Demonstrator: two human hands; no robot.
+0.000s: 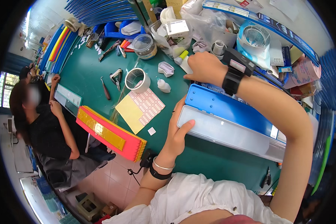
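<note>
A long plastic case (231, 130) lies across the bench in front of me, with a blue half and a translucent whitish half side by side. My left hand (177, 128) grips its left end, the thumb over the whitish edge and the fingers beneath. Beyond the case, my right hand (206, 68) hovers with curled fingers, beside a small white piece (186, 66) and a yellow-green capped marker (181, 56). What its fingertips hold, if anything, is hidden. Left of the case lie a sheet of red-bordered labels (151, 106), a tape roll (137, 80) and a small white bottle (163, 86).
Pink and yellow strips (112, 132) overhang the bench's left edge. Pliers (116, 79), a hooked tool (106, 89) and a clear jar (145, 46) stand farther off. Bags and boxes crowd the back. Nippers (266, 177) lie near right. Another person (44, 123) sits at left.
</note>
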